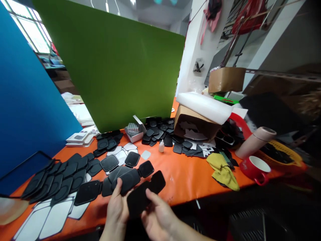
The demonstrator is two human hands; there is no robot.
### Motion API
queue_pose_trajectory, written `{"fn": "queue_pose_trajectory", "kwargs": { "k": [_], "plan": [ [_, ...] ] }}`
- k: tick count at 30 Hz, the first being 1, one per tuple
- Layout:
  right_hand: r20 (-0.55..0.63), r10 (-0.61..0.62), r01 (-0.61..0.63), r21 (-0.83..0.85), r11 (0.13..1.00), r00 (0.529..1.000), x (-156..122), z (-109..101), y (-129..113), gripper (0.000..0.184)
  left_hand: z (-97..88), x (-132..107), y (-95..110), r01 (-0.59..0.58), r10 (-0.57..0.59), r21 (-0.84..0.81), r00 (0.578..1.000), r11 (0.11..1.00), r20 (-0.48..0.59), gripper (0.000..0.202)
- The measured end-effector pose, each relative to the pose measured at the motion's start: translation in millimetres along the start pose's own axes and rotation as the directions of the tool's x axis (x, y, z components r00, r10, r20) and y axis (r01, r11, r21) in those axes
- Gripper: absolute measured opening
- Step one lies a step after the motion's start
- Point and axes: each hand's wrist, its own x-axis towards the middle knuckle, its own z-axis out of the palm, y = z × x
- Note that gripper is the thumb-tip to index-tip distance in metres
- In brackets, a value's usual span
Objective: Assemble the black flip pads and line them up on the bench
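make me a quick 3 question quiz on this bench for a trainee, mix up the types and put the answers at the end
1. True or false: seen from left to right, the yellow cloth lies between the small white bottle and the red mug.

2. Pick one. The thumb of the right hand presses on:
a) the red mug
b) a black pad
c) the yellow cloth

3. Fill in the blank: the large board standing at the back of the orange table, behind the bottle, is coloured ____.

Key: 1 true; 2 b; 3 green
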Motion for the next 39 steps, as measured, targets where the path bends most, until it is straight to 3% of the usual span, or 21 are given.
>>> {"fn": "queue_pose_trajectory", "kwargs": {
  "k": [2,4,5,6,8,10,12,14,18,22,26,30,33,36,39],
  "plan": [
    [0.019,0.023,-0.021,-0.057,0.998,1.000,9.7,6.0,18.1,0.024,-1.5,-6.2,4.2,0.100,-0.099,0.065,0.995,0.993,-0.019,0.042],
    [0.083,-0.065,0.085,-0.266,0.960,0.994,14.2,7.1,22.5,0.033,-4.2,-10.5,9.1,0.051,-0.047,0.105,0.998,0.993,-0.039,0.038],
    [0.145,-0.157,0.203,-0.396,0.895,0.977,13.4,7.9,18.7,0.035,-5.5,-11.5,11.2,-0.012,0.017,0.114,0.999,0.993,-0.044,0.035],
    [0.238,-0.261,0.350,-0.524,0.776,0.936,10.5,9.7,10.8,0.033,-6.3,-11.8,12.9,-0.085,0.091,0.118,0.995,0.989,-0.039,0.032],
    [0.476,-0.391,0.609,-0.695,0.382,0.788,0.4,18.5,-14.8,0.024,-6.6,-10.5,14.8,-0.195,0.197,0.120,0.980,0.973,-0.007,0.031],
    [0.695,-0.287,0.714,-0.698,-0.049,0.660,-11.4,34.3,-46.3,0.016,-5.5,-7.8,14.9,-0.253,0.251,0.107,0.967,0.961,0.036,0.032],
    [0.771,-0.118,0.696,-0.621,-0.360,0.626,-19.6,54.4,-73.3,0.014,-4.1,-4.8,13.8,-0.284,0.281,0.088,0.959,0.955,0.046,0.032],
    [0.781,0.012,0.672,-0.529,-0.519,0.624,-20.2,75.0,-87.8,0.016,-3.4,-2.5,11.7,-0.311,0.309,0.071,0.951,0.948,0.027,0.036],
    [0.804,0.140,0.681,-0.381,-0.626,0.578,5.9,105.3,-77.3,0.024,-3.8,-3.2,5.4,-0.304,0.305,0.072,0.952,0.950,-0.016,0.041],
    [0.761,0.088,0.520,-0.349,-0.779,0.643,41.9,112.7,-50.9,0.040,-5.4,-13.4,3.9,-0.283,0.284,0.071,0.959,0.956,0.009,0.044],
    [0.728,-0.035,0.393,-0.409,-0.824,0.685,53.8,109.9,-42.6,0.041,-9.0,-25.3,9.0,-0.168,0.157,0.157,0.984,0.973,0.078,0.055],
    [0.703,-0.159,0.271,-0.459,-0.846,0.693,50.5,108.9,-41.3,0.036,-7.6,-31.5,11.8,-0.116,0.082,0.288,0.989,0.951,0.125,0.039],
    [0.739,-0.109,0.284,-0.385,-0.878,0.665,50.5,108.5,-34.8,0.036,-2.6,-32.1,10.7,-0.093,0.063,0.317,0.992,0.944,0.105,0.024],
    [0.798,-0.028,0.325,-0.277,-0.904,0.602,53.5,111.8,-26.3,0.033,2.7,-29.9,10.2,-0.243,0.229,0.380,0.970,0.893,0.083,0.015],
    [0.850,-0.001,0.352,-0.220,-0.910,0.527,52.8,122.5,-23.1,0.025,8.0,-24.6,19.7,-0.425,0.474,0.530,0.879,0.734,0.048,0.015]
  ]
}}
